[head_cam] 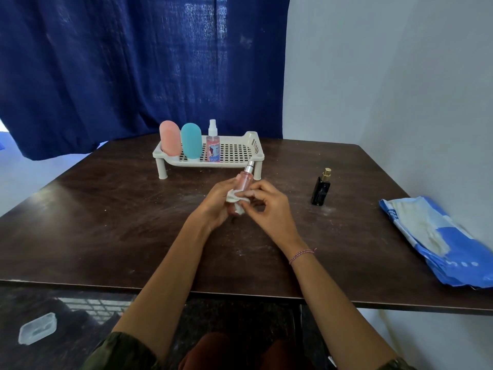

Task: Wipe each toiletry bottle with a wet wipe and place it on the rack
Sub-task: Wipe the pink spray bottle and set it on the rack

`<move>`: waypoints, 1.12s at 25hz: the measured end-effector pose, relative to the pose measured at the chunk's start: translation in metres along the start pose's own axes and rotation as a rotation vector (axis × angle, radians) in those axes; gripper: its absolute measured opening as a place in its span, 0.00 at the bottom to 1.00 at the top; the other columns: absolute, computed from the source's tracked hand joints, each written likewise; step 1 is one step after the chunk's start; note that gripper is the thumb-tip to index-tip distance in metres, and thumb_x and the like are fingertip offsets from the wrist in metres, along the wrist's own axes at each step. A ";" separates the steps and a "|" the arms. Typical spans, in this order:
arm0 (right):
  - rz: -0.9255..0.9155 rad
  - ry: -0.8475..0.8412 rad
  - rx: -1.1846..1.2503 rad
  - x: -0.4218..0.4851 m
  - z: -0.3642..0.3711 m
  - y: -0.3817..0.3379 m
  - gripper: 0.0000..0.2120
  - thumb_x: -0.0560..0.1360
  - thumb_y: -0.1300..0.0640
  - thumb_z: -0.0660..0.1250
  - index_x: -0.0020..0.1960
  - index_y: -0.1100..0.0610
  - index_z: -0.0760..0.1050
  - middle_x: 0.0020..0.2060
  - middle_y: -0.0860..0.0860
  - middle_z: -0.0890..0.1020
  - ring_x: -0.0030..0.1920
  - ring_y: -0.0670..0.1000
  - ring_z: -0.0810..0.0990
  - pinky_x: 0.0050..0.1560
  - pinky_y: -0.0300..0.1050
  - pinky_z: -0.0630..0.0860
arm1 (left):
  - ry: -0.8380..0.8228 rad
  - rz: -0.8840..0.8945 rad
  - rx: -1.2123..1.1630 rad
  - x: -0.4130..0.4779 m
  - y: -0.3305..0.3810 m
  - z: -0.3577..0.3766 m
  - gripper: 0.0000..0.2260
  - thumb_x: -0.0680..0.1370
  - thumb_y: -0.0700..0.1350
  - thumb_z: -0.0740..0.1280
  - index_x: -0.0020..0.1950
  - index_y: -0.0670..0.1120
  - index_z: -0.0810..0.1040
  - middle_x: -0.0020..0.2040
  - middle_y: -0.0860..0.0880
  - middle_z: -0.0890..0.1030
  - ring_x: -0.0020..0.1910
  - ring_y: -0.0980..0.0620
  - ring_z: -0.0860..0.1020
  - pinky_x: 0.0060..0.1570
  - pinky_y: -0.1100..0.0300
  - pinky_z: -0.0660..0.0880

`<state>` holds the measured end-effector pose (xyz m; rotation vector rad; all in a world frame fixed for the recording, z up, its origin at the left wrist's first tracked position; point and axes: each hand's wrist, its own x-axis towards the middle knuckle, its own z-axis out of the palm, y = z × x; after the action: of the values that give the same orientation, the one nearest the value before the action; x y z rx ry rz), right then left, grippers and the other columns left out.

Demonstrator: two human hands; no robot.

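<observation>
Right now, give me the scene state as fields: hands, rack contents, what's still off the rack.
left hand: grips pink spray bottle, tilted, above the table
right hand: pinches white wipe against the bottle's lower part
on rack: pink capsule bottle, teal capsule bottle, labelled spray bottle, all upright, left part
rack free space: right part
off rack: black bottle, upright, right of hands
wipe pack: blue, table's right edge

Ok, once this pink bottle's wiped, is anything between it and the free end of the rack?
Nothing visible. The pink bottle, in the left hand, is just before the rack; three bottles stand at its left end, its right half bare. The black bottle stands off right.
</observation>
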<state>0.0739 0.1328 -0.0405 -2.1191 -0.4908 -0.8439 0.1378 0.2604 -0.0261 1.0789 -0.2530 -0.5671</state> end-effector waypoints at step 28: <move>0.099 0.004 0.073 0.000 0.007 0.004 0.08 0.72 0.67 0.69 0.51 0.61 0.78 0.47 0.50 0.78 0.47 0.43 0.77 0.48 0.33 0.75 | 0.144 0.135 -0.240 0.001 0.005 -0.003 0.11 0.82 0.42 0.56 0.61 0.42 0.73 0.53 0.42 0.76 0.48 0.49 0.77 0.42 0.54 0.78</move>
<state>0.0790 0.1358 -0.0461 -2.0571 -0.4053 -0.7626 0.1416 0.2638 -0.0228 0.8586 -0.1271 -0.3859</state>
